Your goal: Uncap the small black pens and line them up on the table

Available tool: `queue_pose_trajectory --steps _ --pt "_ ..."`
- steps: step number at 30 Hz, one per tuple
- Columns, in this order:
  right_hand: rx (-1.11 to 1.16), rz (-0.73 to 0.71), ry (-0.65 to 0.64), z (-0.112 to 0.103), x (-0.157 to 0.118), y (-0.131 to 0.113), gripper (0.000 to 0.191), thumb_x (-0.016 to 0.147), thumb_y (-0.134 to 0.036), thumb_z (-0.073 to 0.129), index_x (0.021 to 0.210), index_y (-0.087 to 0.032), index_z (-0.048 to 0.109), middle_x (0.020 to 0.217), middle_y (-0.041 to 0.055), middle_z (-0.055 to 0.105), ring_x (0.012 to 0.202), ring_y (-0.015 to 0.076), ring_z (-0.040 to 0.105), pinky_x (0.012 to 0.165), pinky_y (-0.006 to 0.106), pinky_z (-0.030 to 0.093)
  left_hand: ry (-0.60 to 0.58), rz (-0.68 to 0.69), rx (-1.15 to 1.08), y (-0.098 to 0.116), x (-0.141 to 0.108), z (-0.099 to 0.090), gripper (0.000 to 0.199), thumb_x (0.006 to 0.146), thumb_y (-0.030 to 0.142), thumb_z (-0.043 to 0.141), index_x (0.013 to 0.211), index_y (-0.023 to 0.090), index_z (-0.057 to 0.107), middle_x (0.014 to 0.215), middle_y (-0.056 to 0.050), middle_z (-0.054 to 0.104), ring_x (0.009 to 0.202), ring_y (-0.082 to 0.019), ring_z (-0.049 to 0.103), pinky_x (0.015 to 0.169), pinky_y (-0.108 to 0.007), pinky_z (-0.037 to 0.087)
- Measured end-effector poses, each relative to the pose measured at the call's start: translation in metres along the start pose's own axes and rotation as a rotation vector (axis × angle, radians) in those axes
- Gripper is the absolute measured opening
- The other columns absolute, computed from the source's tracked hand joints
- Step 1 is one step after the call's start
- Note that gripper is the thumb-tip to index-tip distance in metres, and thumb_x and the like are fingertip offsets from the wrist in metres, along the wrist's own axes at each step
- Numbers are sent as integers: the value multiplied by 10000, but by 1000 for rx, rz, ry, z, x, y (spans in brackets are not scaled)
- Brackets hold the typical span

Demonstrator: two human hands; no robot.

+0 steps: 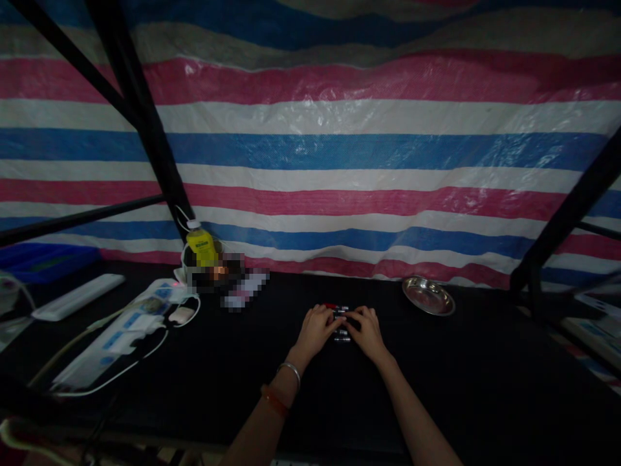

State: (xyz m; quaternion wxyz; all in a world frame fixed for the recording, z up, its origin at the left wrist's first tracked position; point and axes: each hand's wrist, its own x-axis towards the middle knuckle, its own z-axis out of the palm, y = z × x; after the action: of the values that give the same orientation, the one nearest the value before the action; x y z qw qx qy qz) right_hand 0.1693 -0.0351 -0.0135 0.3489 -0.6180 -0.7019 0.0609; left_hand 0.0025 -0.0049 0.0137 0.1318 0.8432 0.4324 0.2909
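Note:
A short row of several small, slim cylinders with shiny silver ends lies on the black table. The farthest is a red cylinder; nearest me is a dark silver-ended cylinder. My left hand reaches in from the left, fingers bent and closed at the row. From the right, my right hand meets it, thumb and fingertips pinched at the opposite ends. Between the fingertips sits one small cylinder, partly covered; its exact kind is too small to tell.
A round metal dish stands at the right rear. To the left are a white power strip with cables, a yellow bottle, a long white box and a blue tray. Black frame posts and a striped sheet bound the table.

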Motion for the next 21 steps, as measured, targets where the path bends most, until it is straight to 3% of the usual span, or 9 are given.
queue_pose_trajectory --steps 8,13,17,21 --pt "-95 -87 -31 0 1 -5 229 829 -337 562 1033 -307 664 936 62 549 881 207 485 772 331 403 175 -71 -106 -11 4 -9 399 888 450 371 622 183 504 639 3 491 656 -137 481 622 -257 358" --pt "-2 -103 0 -1 2 -7 190 843 -311 547 963 -277 689 918 56 593 875 196 501 781 323 393 279 -128 -141 -32 2 -35 385 881 444 362 622 186 483 614 20 454 597 -119 461 595 -240 362" --pt "200 -85 81 -2 6 -9 202 846 -311 532 958 -254 690 869 51 645 836 190 523 772 332 398 369 -219 -150 -53 -9 -61 380 857 464 374 615 188 474 593 28 451 565 -113 444 580 -237 366" --pt "643 69 239 4 13 -11 200 775 -369 612 865 -218 707 811 44 668 794 182 557 780 340 413 412 -351 -243 -60 -21 -71 314 826 484 411 789 193 524 659 15 538 583 -127 507 566 -239 405"
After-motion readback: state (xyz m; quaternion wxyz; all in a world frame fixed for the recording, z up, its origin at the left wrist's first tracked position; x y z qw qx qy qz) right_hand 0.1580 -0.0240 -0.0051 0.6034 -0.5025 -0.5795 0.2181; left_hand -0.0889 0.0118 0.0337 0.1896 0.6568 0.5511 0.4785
